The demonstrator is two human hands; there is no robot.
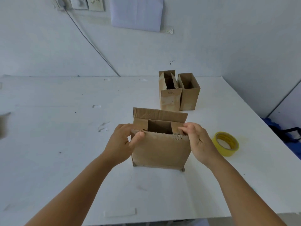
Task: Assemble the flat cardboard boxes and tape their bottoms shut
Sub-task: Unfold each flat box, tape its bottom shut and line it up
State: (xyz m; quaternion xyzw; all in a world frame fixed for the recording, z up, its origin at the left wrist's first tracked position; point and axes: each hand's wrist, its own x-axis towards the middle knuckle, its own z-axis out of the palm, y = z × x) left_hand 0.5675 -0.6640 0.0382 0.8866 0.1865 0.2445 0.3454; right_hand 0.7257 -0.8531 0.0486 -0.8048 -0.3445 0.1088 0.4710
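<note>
Both hands (120,141) seemingly grip one cardboard box (160,150).

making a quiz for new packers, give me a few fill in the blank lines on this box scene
1. Both hands, left hand and right hand, hold the top edge of the near box, which stands on the ____.
2. The roll of tape is ____ in colour.
3. The tape lies on the person's ____ side of the near box.
4. Behind it stand ____ open boxes.

Missing words: table; yellow; right; two
</note>
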